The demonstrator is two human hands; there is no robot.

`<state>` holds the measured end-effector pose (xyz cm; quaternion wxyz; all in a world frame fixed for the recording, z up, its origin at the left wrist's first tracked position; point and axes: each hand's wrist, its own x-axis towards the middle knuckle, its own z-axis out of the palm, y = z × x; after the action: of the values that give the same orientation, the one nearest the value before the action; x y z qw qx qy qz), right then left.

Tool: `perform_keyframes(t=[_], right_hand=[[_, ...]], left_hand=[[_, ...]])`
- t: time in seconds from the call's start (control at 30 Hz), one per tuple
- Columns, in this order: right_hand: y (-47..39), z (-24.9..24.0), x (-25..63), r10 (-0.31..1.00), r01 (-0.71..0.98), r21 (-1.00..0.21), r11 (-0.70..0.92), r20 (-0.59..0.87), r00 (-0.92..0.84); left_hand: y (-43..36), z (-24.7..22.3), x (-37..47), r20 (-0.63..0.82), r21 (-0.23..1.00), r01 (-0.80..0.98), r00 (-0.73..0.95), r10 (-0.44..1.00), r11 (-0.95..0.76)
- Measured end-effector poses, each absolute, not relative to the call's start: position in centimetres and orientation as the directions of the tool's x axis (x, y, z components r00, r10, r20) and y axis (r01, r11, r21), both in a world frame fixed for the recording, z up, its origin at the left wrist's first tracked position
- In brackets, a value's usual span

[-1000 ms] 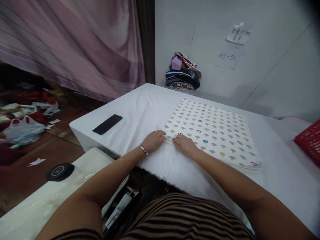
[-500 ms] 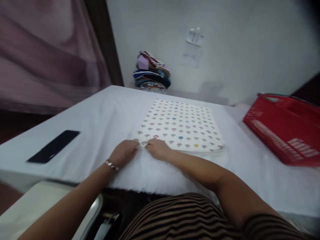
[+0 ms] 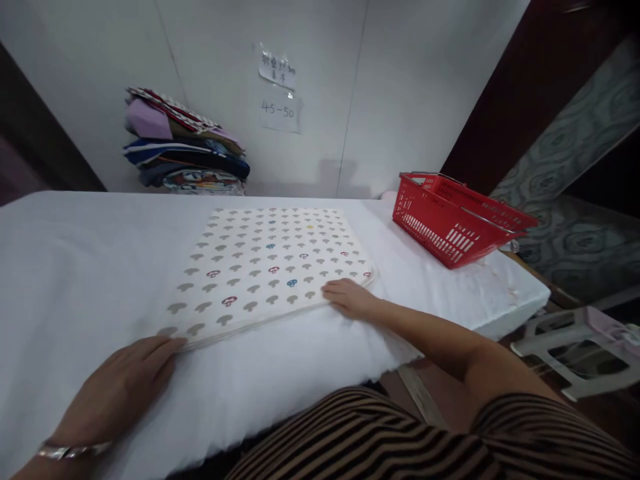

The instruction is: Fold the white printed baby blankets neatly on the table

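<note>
A folded white cloth (image 3: 275, 250) printed with small mushrooms lies flat on the white-covered table (image 3: 250, 373). My left hand (image 3: 117, 383), with a bracelet at the wrist, has its fingertips on the near left corner of the cloth; its fingers lie together and the thumb is hidden. My right hand (image 3: 350, 298) rests on the near edge toward the right corner, fingers close together over the cloth's border. Whether either hand pinches the fabric is hard to tell.
A stack of folded fabrics (image 3: 185, 147) stands at the back left by the wall. At the back right sits a red plastic basket (image 3: 450, 220). Paper notes (image 3: 280, 112) hang on the wall. A white stool (image 3: 580, 353) stands at the right.
The view has turned to the right. My hands have moved apart along the near edge, the left to the left corner and the right toward the right corner.
</note>
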<state>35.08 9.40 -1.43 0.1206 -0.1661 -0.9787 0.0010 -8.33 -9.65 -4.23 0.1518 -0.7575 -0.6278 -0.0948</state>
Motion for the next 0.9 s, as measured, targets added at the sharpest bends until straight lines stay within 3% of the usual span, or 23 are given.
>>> perform_keyframes(t=[0.13,0.2,0.3,0.37,0.47,0.63,0.9], right_hand=[[11.4,-0.7,44.0,0.597,0.603,-0.066,0.795,0.259,-0.759],[12.3,-0.3,46.5,0.709,0.699,-0.153,0.699,0.278,-0.648],[13.2,0.1,47.2,0.925,0.796,-0.473,0.378,0.222,-0.307],[13.7,0.4,46.2,0.997,0.725,-0.687,0.051,-0.011,-0.080],[14.2,1.2,44.1,0.938,0.573,-0.769,-0.283,-0.346,-0.001],[15.0,2.3,42.7,0.788,0.429,-0.722,-0.543,-0.614,-0.035],[15.9,2.0,42.8,0.752,0.391,-0.706,-0.590,-0.658,-0.054]], left_hand=[[-9.5,-5.4,-9.2,0.316,-0.117,0.979,0.198,0.928,-0.170],[-9.4,-5.4,-9.3,0.305,-0.115,0.980,0.193,0.933,-0.165],[-9.4,-5.1,-9.1,0.300,-0.105,0.983,0.177,0.938,-0.152],[-9.4,-4.9,-9.0,0.293,-0.092,0.984,0.171,0.941,-0.150],[-9.4,-5.0,-9.3,0.273,-0.087,0.983,0.179,0.945,-0.161],[-9.3,-5.6,-9.8,0.254,-0.087,0.984,0.173,0.952,-0.156],[-9.3,-3.0,-7.6,0.312,-0.077,0.979,0.202,0.928,-0.187]])
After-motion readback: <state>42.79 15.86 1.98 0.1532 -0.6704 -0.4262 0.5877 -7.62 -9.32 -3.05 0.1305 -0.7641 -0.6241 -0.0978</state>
